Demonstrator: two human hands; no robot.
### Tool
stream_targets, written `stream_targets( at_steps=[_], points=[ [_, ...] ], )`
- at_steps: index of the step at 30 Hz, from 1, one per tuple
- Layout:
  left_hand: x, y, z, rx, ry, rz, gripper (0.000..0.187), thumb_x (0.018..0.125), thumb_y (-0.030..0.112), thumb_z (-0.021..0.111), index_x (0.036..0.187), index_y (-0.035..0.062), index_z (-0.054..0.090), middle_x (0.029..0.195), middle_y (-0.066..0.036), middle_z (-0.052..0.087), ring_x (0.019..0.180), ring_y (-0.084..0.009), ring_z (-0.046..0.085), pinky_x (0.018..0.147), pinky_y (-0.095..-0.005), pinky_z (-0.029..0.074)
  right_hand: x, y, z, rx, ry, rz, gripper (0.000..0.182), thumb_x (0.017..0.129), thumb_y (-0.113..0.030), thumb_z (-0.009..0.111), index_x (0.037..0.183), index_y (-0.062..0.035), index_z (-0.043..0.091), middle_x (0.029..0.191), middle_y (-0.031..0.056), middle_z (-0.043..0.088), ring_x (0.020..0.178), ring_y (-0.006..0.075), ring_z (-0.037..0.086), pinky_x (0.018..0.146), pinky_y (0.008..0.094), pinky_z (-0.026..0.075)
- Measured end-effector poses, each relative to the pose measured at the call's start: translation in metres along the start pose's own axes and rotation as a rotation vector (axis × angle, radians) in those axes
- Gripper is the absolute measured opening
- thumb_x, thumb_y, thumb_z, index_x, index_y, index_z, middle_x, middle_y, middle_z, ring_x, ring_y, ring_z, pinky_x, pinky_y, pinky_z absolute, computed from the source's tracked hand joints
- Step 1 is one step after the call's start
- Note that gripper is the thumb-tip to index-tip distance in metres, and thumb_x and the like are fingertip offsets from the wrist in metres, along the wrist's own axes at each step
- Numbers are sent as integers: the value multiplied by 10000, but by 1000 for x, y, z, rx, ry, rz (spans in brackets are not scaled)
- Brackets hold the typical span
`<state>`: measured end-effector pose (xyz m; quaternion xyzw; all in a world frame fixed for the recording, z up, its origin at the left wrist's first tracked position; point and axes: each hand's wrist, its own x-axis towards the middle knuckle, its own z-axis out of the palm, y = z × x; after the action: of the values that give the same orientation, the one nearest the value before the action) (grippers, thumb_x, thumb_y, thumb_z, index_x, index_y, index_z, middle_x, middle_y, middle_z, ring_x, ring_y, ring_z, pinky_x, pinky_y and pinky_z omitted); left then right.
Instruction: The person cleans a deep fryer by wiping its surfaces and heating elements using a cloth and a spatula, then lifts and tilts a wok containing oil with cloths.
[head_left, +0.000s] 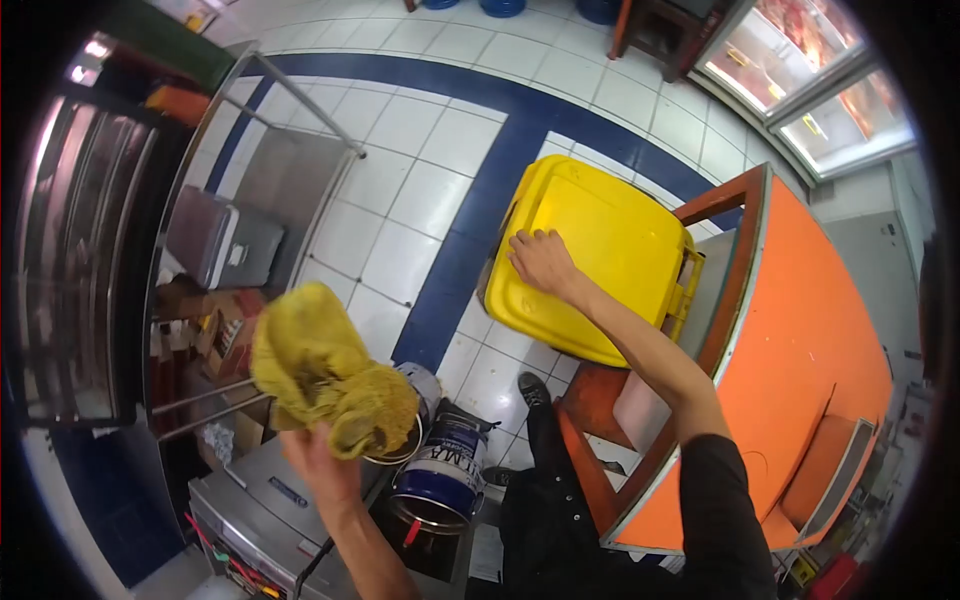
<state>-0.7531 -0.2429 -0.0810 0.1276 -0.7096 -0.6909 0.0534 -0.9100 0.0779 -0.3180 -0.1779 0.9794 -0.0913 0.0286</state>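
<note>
My left hand [322,462] is closed around a bunched yellow cloth [315,345], which looks fuzzy and has darker soiled patches. It is held up above the grey cabinet and the paint buckets. On the yellow bin lid [610,255] rests my right hand [545,262], its fingers bent at the near-left rim and their tips partly hidden. The lid looks closed, with a hinge bar [688,285] along its right side.
An orange-topped table [800,340] stands right of the bin. Below the cloth are a blue-and-white paint bucket [440,475] and another bucket [425,385]. A metal rack [300,110] is at left, a lit display case [790,70] at upper right. White tiles [400,190] cover the floor.
</note>
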Motion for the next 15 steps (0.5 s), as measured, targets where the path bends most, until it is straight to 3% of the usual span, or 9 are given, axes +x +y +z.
stream_targets(
  at_steps=[3, 4, 6, 8, 11, 14, 15],
  points=[
    [27, 13, 44, -137, 49, 120, 521, 990, 301, 492, 1433, 76, 335, 1369, -129, 459, 1243, -259, 486, 1051, -454, 405, -66, 2, -108, 134, 272, -44, 122, 872, -185, 581, 885, -64, 596, 911, 96, 613, 786, 274, 589, 691, 390, 457],
    [30, 12, 62, -224, -56, 270, 512, 996, 321, 472, 1424, 72, 343, 1368, -137, 458, 1245, -264, 484, 1049, -462, 412, -88, 4, -142, 156, 293, -20, 107, 860, -162, 593, 896, -61, 596, 901, 93, 603, 782, 274, 577, 692, 392, 449],
    [35, 1, 107, -654, -193, 271, 503, 995, 343, 466, 1400, 63, 368, 1372, -143, 449, 1251, -266, 477, 1034, -466, 434, -131, 17, -188, 181, 319, 38, 114, 831, -114, 608, 927, -52, 603, 887, 94, 588, 774, 280, 553, 691, 394, 437],
    [39, -54, 164, -541, -90, 303, 493, 975, 327, 513, 1370, 52, 402, 1347, -139, 475, 1233, -262, 491, 993, -452, 465, -164, 32, -215, 171, 318, 82, 138, 815, -88, 611, 946, -46, 610, 883, 98, 582, 770, 285, 542, 688, 395, 432],
    [55, -152, 283, 283, -105, 206, 406, 967, 302, 511, 1237, 7, 439, 1140, -213, 600, 1054, -355, 597, 876, -440, 481, -198, 49, -234, 238, 358, 197, 214, 780, -47, 588, 989, -25, 627, 899, 123, 584, 776, 300, 532, 704, 388, 436],
    [47, -268, 330, 633, -300, -259, 380, 943, 356, 535, 1063, 3, 462, 1047, -273, 633, 985, -481, 592, 856, -489, 463, -202, 50, -239, 248, 310, 169, 231, 785, -50, 589, 1011, -25, 630, 919, 121, 593, 793, 297, 539, 711, 389, 438],
    [48, -271, 339, 627, -293, -255, 380, 943, 356, 535, 1063, 3, 462, 1047, -273, 633, 985, -481, 592, 856, -489, 463, -201, 54, -240, 244, 314, 161, 231, 785, -50, 589, 1011, -25, 630, 919, 121, 593, 793, 297, 539, 711, 389, 438]
  ],
)
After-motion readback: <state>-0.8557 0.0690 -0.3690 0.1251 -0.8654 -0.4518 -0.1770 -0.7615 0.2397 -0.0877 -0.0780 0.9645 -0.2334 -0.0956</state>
